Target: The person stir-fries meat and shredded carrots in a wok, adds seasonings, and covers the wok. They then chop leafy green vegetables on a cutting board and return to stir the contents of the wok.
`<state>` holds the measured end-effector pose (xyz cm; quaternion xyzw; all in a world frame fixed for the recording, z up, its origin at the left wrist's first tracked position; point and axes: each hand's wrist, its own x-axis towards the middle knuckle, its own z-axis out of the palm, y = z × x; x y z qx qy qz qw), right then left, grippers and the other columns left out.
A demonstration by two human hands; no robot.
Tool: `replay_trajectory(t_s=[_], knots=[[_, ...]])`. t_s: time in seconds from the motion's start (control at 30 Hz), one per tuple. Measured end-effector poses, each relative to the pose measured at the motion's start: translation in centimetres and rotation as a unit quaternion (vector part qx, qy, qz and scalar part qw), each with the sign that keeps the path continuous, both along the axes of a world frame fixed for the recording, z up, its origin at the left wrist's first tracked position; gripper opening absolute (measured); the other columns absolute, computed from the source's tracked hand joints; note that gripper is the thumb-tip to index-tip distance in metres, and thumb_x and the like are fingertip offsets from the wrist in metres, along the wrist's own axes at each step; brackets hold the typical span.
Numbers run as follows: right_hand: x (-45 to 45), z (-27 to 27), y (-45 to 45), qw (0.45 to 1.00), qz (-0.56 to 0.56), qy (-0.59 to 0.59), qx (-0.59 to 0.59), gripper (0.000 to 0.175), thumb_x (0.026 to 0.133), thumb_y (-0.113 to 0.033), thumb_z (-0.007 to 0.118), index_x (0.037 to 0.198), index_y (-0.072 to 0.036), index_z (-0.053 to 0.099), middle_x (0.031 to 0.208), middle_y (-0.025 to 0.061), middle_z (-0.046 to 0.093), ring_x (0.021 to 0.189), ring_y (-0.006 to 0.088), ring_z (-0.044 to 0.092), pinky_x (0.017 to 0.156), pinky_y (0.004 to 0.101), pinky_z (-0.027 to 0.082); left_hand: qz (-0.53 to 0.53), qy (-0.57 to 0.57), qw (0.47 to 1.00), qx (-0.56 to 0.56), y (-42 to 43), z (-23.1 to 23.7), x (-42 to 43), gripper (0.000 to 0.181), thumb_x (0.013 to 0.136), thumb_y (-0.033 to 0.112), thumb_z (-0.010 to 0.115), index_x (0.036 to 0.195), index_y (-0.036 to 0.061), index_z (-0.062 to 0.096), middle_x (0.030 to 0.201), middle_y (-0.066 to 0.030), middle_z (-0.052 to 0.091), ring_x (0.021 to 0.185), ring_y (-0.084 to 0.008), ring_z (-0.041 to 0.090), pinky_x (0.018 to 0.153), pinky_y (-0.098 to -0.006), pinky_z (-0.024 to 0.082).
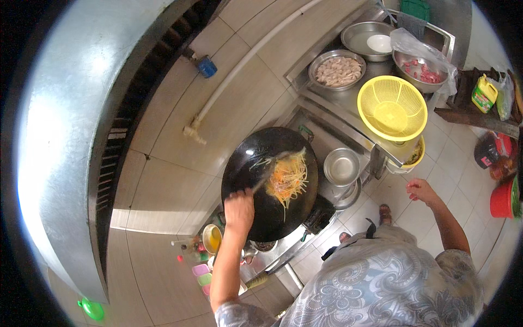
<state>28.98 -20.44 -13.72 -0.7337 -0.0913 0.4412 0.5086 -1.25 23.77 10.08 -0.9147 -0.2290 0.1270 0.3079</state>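
My left hand (240,208) grips the handle of a wok spatula (261,182), whose blurred far end reaches into the food. Below it a large black wok (249,159) sits on the stove. Pale and orange shredded vegetables (288,178) lie heaped on the wok's right side, with a few loose strands on the dark metal to the left. Well away from the wok, my right hand (421,191) hangs over the tiled floor, loosely curled and holding nothing visible. A steel bowl (342,167) rests just right of the wok.
A yellow colander (392,108) stands on the steel counter near steel basins of pale pieces (338,71) and red meat (429,75). A bowl of yellow liquid (212,239) and seasoning containers (202,272) sit left of my forearm. An exhaust hood (77,122) overhangs the left.
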Motion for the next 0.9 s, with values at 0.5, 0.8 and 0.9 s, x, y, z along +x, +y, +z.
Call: replay_trajectory(t_s=[0.5,0.8,0.9], knots=[[0.3,-2.8,1.7,0.976,-0.106,0.183,0.039,0.017,0.081,-0.016,0.061,0.096,-0.008,0.057,0.08,0.004,0.059,0.065,0.0156,0.057,0.058,0.0313,0.052,-0.053,-0.021,0.987,0.148,-9.7,1.1,-9.8,0.019,0.081,0.021,0.054,0.092,0.0101,0.065,0.086,-0.0083,0.062,0.072,-0.0216,0.064,0.051,-0.0341,0.05],[-0.3,2.6,2.9,0.997,-0.058,0.034,0.029,0.013,0.084,-0.014,0.059,0.093,-0.005,0.058,0.078,0.0031,0.059,0.059,0.0119,0.056,0.051,0.0254,0.048,0.501,-0.062,0.822,-0.264,7.6,7.8,-13.5,0.048,0.074,0.04,0.068,0.047,0.0021,0.055,0.041,-0.0089,0.05,0.032,-0.0178,0.049,0.032,-0.0338,0.041],[-2.7,2.4,4.7,0.998,-0.01,0.044,0.049,0.013,0.084,-0.015,0.06,0.091,-0.004,0.057,0.077,0.0034,0.06,0.058,0.0118,0.056,0.049,0.0245,0.047,0.404,-0.071,0.858,-0.308,13.7,-1.4,-16.9,0.044,0.079,0.037,0.061,0.051,0.0028,0.055,0.044,-0.0082,0.05,0.033,-0.017,0.046,0.035,-0.0334,0.038]])
